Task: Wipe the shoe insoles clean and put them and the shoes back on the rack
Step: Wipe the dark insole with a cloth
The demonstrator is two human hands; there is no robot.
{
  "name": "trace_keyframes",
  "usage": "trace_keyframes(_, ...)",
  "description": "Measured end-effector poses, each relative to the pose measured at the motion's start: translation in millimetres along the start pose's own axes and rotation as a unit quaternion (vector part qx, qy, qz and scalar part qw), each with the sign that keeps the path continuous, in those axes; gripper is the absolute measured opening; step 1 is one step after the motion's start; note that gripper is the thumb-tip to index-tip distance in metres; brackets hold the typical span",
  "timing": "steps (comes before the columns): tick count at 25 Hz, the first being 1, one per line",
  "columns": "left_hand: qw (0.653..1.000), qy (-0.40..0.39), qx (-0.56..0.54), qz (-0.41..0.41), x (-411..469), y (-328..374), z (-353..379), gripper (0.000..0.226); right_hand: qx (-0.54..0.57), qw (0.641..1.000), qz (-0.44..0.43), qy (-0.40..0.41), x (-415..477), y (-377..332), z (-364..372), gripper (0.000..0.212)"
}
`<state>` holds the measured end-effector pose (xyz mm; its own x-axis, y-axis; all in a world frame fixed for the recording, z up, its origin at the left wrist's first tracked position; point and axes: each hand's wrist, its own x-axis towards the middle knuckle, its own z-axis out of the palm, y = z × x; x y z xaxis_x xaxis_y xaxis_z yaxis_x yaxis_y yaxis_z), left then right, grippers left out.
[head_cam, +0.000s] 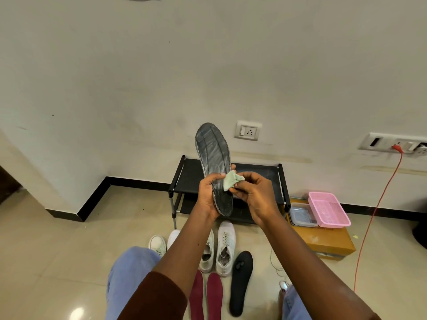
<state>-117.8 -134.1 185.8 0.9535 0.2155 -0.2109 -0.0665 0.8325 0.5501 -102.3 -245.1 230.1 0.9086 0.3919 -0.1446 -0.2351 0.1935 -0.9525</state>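
Beige floor tiles (57, 239) spread left of the hands, under a white wall. The left hand (209, 192) grips the lower half of a grey insole (212, 148), held toe-up in front of the black shoe rack (261, 173). The right hand (254, 192) pinches a pale green cloth (231, 180) against the insole. Below the hands lie white shoes (225, 245), two maroon insoles (215, 294) and a black insole (241, 280). Right of the right hand sits a pink basket (328, 209).

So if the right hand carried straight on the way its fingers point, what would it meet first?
The right hand pinches a cloth, fingers pointing left. It would first meet the grey insole that the left hand holds; cloth and insole may already touch, depth unclear.
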Motion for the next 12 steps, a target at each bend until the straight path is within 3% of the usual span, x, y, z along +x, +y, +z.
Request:
trace_keyframes(2,0.999,0.015,0.037,-0.007,0,0,-1,0.028,-0.004,1.000,0.004,0.025,5,-2,-2,0.018)
trace_keyframes(5,0.995,0.043,0.088,-0.009,2,1,-5,0.052,-0.010,0.999,0.008,0.042,10,-2,-2,0.013)
trace_keyframes(7,0.994,0.052,0.094,-0.001,2,0,-5,0.049,-0.020,0.998,0.004,0.061,11,-1,-2,0.008)
trace_keyframes(10,0.994,0.058,0.084,0.022,0,0,2,0.041,-0.170,0.977,-0.056,0.115,16,7,-4,0.009)
trace_keyframes(11,0.994,0.064,0.086,0.031,1,1,3,0.040,-0.219,0.966,-0.078,0.113,16,9,-3,0.003)
trace_keyframes(12,0.993,0.070,0.092,0.039,2,2,5,0.040,-0.243,0.961,-0.083,0.101,14,8,-2,0.011)
